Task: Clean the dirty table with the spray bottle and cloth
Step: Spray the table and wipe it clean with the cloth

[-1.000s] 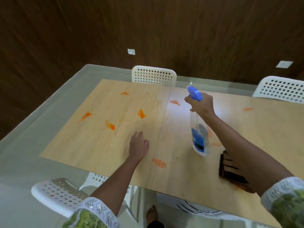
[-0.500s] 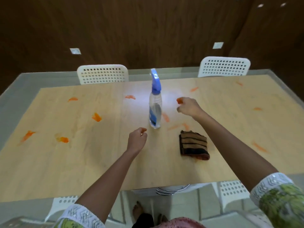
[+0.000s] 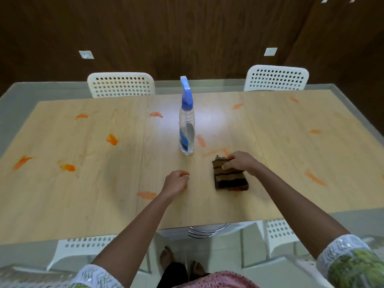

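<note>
Room: dark brown wood-panelled wall (image 3: 187, 34) behind, two white perforated plastic chairs (image 3: 121, 84) at the far edge.
Worktop: pale wood-grain worktop (image 3: 83, 200), smeared with scattered orange streaks (image 3: 112, 139) on both sides of the hands.
Spray bottle: clear plastic spray bottle with a blue trigger head and blue label (image 3: 187, 125), upright, untouched, just beyond and between the two hands.
Cloth: folded brown cloth with black stripes (image 3: 229, 179), flat on the worktop, its far corner lifted slightly under the right hand.
Right hand grip: right hand (image 3: 241, 163) clamped on the cloth's far edge, fingers curled over it, thumb pinching.
Left hand grip: left hand (image 3: 176, 182) loosely curled, holding nothing, near the cloth's left side, an orange streak just by its fingertips.
Person: white-trimmed green patterned sleeves (image 3: 349, 265), bare feet below the worktop edge.
</note>
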